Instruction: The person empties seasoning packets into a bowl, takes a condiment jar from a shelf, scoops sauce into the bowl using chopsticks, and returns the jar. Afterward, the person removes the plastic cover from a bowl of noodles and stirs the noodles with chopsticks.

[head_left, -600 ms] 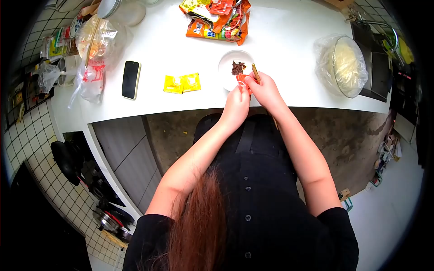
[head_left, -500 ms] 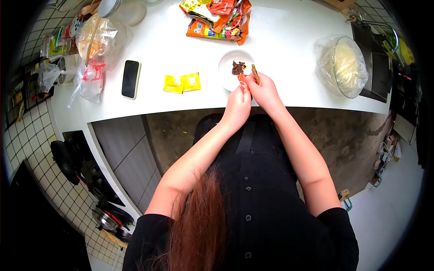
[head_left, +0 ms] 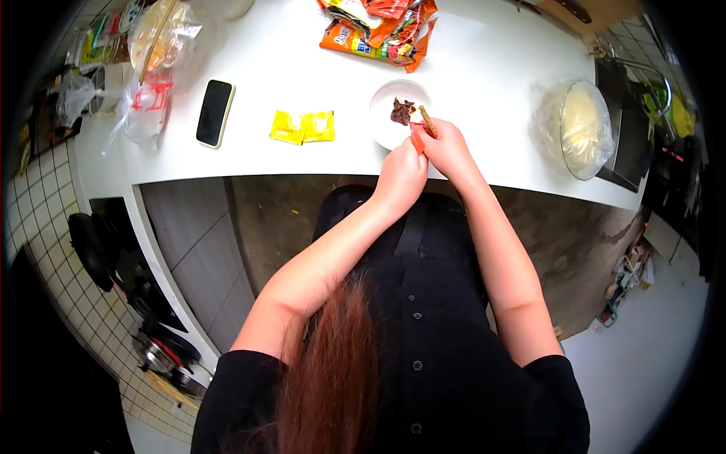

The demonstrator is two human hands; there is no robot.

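Both hands meet at the near edge of the white worktop [head_left: 469,68], just in front of a small white dish [head_left: 386,125]. The left hand [head_left: 401,175] and the right hand [head_left: 448,147] each pinch a small red sachet [head_left: 417,136] between thumb and fingertips, so both grips are closed on it; the sachet sits between the two hands, right at the near rim of the dish. The right hand also carries brown chopsticks [head_left: 428,121], whose tips stick out over the dish. A dark clump of food [head_left: 401,111] lies in the dish.

Left of the dish lie two yellow sachets [head_left: 302,126] and, further left, a black phone [head_left: 215,113]. At the far edge sits a pile of orange snack packets [head_left: 382,30]. To the right stands a glass bowl covered in film [head_left: 582,129], next to a dark sink [head_left: 628,113]. Clear plastic bags [head_left: 151,68] crowd the far left corner. Grey floor shows below the worktop, with white wall tiles and a stove at the left.
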